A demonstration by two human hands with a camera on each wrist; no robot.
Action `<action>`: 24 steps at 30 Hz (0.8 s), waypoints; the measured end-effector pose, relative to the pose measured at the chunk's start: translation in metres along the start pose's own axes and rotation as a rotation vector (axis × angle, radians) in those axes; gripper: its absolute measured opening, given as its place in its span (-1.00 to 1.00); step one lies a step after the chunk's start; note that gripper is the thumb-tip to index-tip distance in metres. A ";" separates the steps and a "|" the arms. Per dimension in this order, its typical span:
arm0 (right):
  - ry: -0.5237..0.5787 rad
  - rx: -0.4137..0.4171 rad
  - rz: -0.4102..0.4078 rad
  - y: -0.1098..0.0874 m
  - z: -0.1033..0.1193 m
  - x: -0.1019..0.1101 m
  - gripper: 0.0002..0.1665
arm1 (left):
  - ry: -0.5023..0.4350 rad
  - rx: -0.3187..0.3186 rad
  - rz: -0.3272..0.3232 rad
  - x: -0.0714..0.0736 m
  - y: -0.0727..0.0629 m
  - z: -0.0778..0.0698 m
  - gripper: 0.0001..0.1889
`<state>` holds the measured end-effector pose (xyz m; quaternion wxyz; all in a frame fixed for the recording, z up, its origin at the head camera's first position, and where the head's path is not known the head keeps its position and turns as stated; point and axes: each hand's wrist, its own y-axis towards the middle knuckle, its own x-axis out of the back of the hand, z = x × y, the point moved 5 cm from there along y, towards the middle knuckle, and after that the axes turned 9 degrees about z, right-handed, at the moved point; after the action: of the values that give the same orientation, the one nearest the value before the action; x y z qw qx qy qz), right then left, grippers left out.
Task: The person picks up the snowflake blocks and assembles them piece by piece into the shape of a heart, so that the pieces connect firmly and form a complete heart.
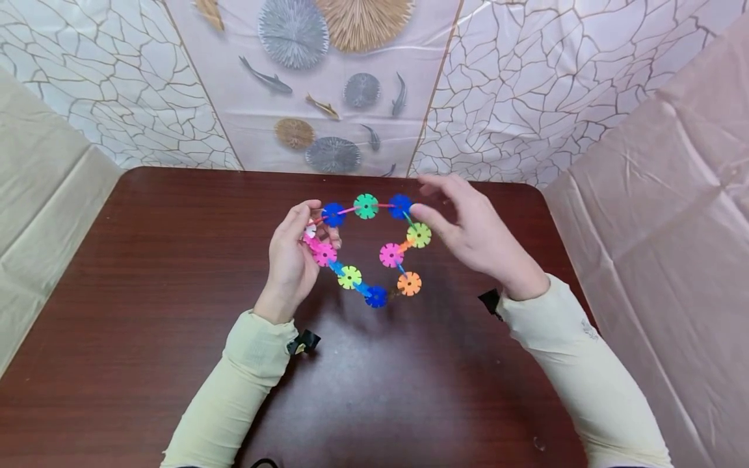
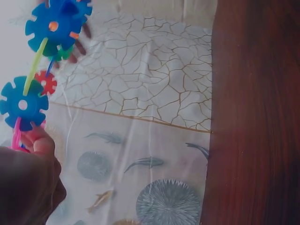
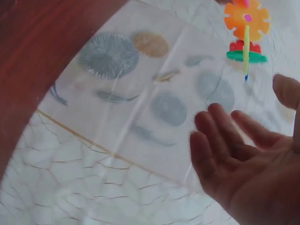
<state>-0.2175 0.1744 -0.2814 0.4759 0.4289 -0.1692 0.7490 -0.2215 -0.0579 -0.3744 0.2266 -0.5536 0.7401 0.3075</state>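
Note:
A loop of notched plastic interlocking discs (image 1: 361, 211) hangs in the air in the head view, its discs slotted edge to edge in blue, green, yellow, pink and orange. My left hand (image 1: 289, 260) grips its left side, near a white disc and a pink disc (image 1: 322, 259); part of that side is hidden behind the fingers. In the left wrist view, thumb and fingers pinch just below a blue disc (image 2: 35, 101). My right hand (image 1: 476, 227) holds nothing, its fingers spread and loosely bent. Its thumb tip overlaps the upper right blue disc (image 1: 400, 203) in the head view.
Beneath the hands lies a dark brown wooden table (image 1: 146, 312). A patterned cloth (image 1: 526, 78) hangs along its back edge, and plain beige cloth (image 1: 661, 214) flanks the right side. A black cable (image 1: 264, 462) shows at the front edge.

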 end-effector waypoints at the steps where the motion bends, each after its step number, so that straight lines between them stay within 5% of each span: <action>1: 0.057 -0.033 0.004 -0.002 -0.006 0.000 -0.38 | -0.022 -0.009 -0.011 0.001 0.000 -0.002 -0.76; 5: 0.268 -0.136 0.130 -0.009 -0.024 -0.014 -0.40 | -0.095 -0.040 -0.043 0.003 0.000 -0.005 -0.75; 9: 0.504 -0.129 0.264 -0.010 -0.028 -0.037 -0.45 | -0.106 -0.048 -0.048 0.001 -0.001 -0.004 -0.75; 12: 0.632 -0.116 0.252 -0.010 -0.028 -0.043 -0.46 | -0.099 -0.043 -0.035 -0.001 -0.002 -0.001 -0.75; 18: 0.702 -0.139 0.136 -0.007 -0.028 -0.034 -0.50 | -0.098 -0.006 0.059 -0.005 -0.006 0.008 -0.65; 24: 0.711 -0.187 0.146 -0.003 -0.034 -0.015 -0.56 | -0.065 0.163 0.206 -0.005 -0.014 0.024 -0.56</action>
<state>-0.2287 0.1895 -0.3131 0.4872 0.0836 -0.0911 0.8645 -0.2069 -0.0403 -0.3903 0.2619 -0.4442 0.8079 0.2855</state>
